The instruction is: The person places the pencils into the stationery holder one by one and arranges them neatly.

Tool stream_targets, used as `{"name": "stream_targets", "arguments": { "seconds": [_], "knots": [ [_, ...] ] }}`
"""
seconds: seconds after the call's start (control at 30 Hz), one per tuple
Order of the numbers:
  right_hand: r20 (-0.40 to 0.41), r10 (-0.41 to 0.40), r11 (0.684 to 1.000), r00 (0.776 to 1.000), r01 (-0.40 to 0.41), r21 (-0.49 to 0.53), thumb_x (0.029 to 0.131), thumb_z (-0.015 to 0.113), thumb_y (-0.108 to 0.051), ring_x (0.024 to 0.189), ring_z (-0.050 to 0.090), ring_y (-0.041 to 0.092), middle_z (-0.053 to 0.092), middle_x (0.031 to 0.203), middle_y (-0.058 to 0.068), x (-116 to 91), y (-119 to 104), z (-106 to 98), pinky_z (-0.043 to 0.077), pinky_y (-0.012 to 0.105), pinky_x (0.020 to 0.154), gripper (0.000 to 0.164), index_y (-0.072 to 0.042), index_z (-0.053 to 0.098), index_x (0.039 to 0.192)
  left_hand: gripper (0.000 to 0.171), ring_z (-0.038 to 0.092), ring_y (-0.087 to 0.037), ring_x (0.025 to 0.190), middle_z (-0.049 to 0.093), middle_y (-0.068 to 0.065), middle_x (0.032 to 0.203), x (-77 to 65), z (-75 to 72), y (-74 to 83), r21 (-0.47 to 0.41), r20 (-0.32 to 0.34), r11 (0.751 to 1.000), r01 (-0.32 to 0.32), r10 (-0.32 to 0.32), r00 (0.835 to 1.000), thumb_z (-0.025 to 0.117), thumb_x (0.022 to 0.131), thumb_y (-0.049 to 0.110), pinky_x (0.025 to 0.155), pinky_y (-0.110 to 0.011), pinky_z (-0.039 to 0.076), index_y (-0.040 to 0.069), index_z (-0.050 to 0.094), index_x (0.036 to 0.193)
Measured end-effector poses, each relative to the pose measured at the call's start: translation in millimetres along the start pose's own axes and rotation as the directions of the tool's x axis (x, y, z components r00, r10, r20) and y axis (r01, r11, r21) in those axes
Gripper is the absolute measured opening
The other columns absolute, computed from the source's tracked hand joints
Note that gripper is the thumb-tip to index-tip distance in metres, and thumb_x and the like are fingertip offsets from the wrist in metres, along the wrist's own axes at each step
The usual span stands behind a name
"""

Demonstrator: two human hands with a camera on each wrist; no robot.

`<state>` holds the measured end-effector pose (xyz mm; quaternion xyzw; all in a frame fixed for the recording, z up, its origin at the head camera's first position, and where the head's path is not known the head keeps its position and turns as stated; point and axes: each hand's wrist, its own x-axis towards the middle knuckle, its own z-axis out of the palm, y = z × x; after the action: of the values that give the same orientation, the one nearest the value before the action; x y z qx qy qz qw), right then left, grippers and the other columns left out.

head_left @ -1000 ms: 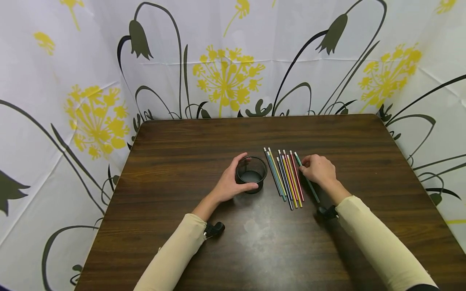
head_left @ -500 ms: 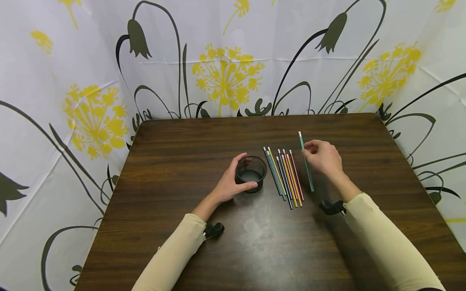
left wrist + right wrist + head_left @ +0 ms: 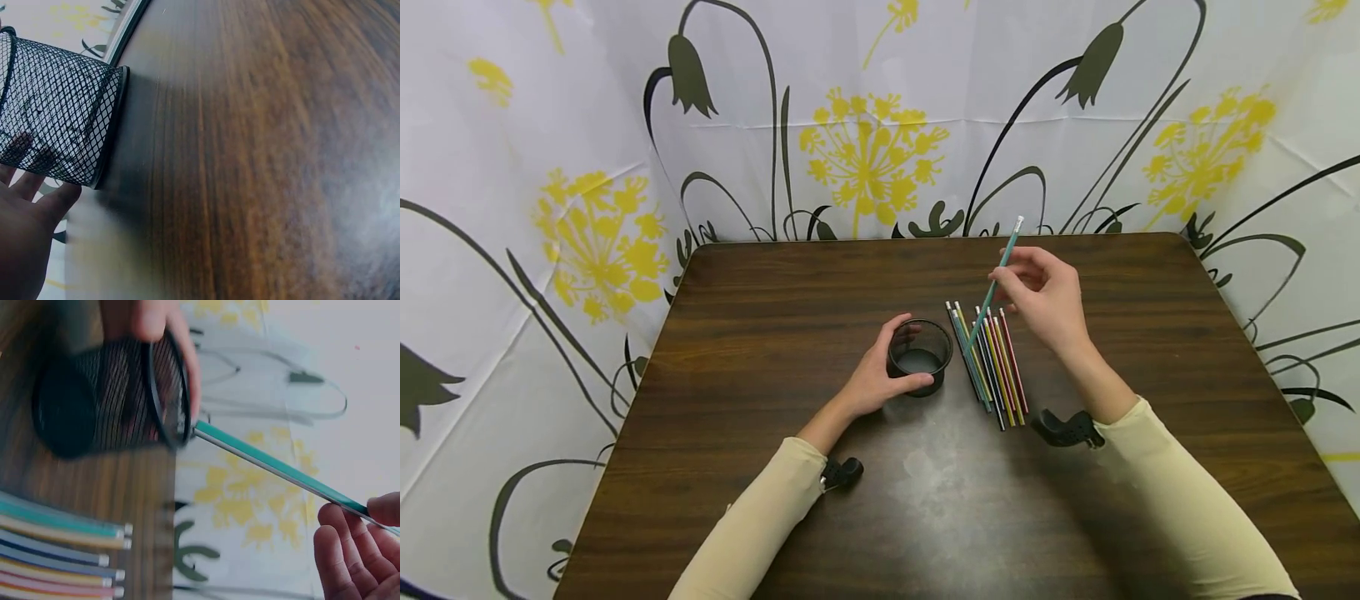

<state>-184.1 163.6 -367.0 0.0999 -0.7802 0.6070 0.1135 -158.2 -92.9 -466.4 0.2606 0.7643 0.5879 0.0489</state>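
Note:
My left hand (image 3: 874,382) is wrapped around a black mesh pencil cup (image 3: 944,367) that stands upright on the table. In the left wrist view its fingers show against the side of the cup (image 3: 59,103). Between thumb and fingertips, my right hand (image 3: 1047,300) pinches a teal pencil (image 3: 991,288) near its white eraser end. The pencil slants down to the left above the other pencils. In the right wrist view its lower end overlaps the rim of the cup (image 3: 152,394). Nothing shows inside the cup.
Several pencils (image 3: 1002,367) in blue, yellow, red and dark colours lie side by side just right of the cup, erasers away from me. The dark wooden table (image 3: 775,317) ends at a flower-printed curtain (image 3: 865,67).
My right hand has picked the teal pencil up from the right end of the row, raised it and carried it left, tilting it. The left hand stays around the cup.

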Motion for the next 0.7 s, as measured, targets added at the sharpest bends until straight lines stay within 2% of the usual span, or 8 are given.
{"name": "stream_targets", "arguments": {
  "seconds": [0.07, 0.17, 0.27, 0.3, 0.37, 0.5, 0.7],
  "knots": [
    [0.011, -0.035, 0.999, 0.999, 0.035, 0.03, 0.093, 0.066, -0.005, 0.064, 0.067, 0.007, 0.072, 0.089, 0.012, -6.0, -14.3, 9.2, 0.055, 0.025, 0.055, 0.024, 0.006, 0.062, 0.114, 0.086, 0.039, -0.038, 0.134, 0.045, -0.02, 0.143, 0.6, 0.6, -5.4, 0.004, 0.001, 1.0, -0.001, 0.001, 1.0, 0.079, 0.084, 0.012, 0.107, -0.058, 0.029, 0.006, 0.025, 0.151],
    [0.026, -0.117, 0.993, 0.993, 0.117, 0.012, 0.092, 0.067, -0.001, 0.065, 0.067, 0.008, 0.07, 0.09, 0.02, -13.4, -17.5, 23.6, 0.054, 0.024, 0.056, 0.022, 0.006, 0.063, 0.113, 0.086, 0.039, -0.04, 0.133, 0.044, -0.023, 0.143, 1.1, 0.4, -7.2, -0.019, 0.002, 1.0, -0.007, 0.007, 1.0, 0.078, 0.084, 0.011, 0.106, -0.059, 0.029, 0.006, 0.025, 0.151],
    [0.051, -0.208, 0.976, 0.977, 0.211, -0.048, 0.091, 0.07, -0.005, 0.066, 0.068, 0.015, 0.072, 0.088, 0.012, -19.8, -6.4, 34.9, 0.052, 0.023, 0.057, 0.021, -0.001, 0.066, 0.111, 0.085, 0.039, -0.042, 0.133, 0.043, -0.026, 0.143, 1.2, 0.5, -7.1, -0.036, 0.007, 0.999, -0.01, 0.01, 1.0, 0.078, 0.084, 0.011, 0.106, -0.06, 0.029, 0.005, 0.025, 0.15],
    [0.065, -0.237, 0.968, 0.969, 0.241, -0.074, 0.091, 0.071, -0.007, 0.067, 0.068, 0.016, 0.072, 0.088, 0.008, -21.4, -0.9, 37.9, 0.052, 0.024, 0.057, 0.02, -0.003, 0.067, 0.11, 0.085, 0.038, -0.045, 0.132, 0.042, -0.028, 0.142, 0.9, 0.0, -2.3, -0.049, 0.011, 0.999, -0.008, 0.009, 1.0, 0.077, 0.083, 0.006, 0.105, -0.061, 0.028, 0.005, 0.025, 0.15],
    [0.101, -0.271, 0.951, 0.957, 0.282, -0.122, 0.091, 0.071, -0.008, 0.067, 0.068, 0.018, 0.073, 0.088, 0.004, -26.6, 1.8, 43.1, 0.051, 0.025, 0.058, 0.019, -0.005, 0.067, 0.11, 0.085, 0.038, -0.045, 0.132, 0.041, -0.028, 0.143, 0.6, -0.4, -1.2, -0.049, 0.018, 0.999, 0.0, 0.001, 1.0, 0.077, 0.084, 0.007, 0.105, -0.061, 0.028, 0.005, 0.024, 0.15],
    [0.158, -0.292, 0.933, 0.943, 0.318, -0.171, 0.091, 0.071, -0.009, 0.065, 0.066, 0.011, 0.072, 0.086, 0.002, -33.2, 9.5, 49.9, 0.052, 0.028, 0.058, 0.018, -0.006, 0.068, 0.108, 0.085, 0.037, -0.044, 0.133, 0.04, -0.028, 0.145, 0.5, -1.1, 0.2, -0.047, 0.03, 0.999, 0.023, -0.022, 0.999, 0.076, 0.085, 0.007, 0.106, -0.061, 0.028, 0.006, 0.022, 0.151],
    [0.219, -0.259, 0.937, 0.941, 0.3, -0.178, 0.091, 0.071, -0.01, 0.07, 0.068, 0.012, 0.069, 0.087, 0.002, -39.3, 19.7, 56.5, 0.055, 0.032, 0.061, 0.014, -0.005, 0.067, 0.104, 0.086, 0.04, -0.046, 0.13, 0.041, -0.027, 0.145, -0.2, -2.5, 2.0, -0.041, 0.043, 0.998, 0.044, -0.042, 0.998, 0.075, 0.087, 0.008, 0.105, -0.062, 0.029, 0.006, 0.02, 0.153]
  ]
}}
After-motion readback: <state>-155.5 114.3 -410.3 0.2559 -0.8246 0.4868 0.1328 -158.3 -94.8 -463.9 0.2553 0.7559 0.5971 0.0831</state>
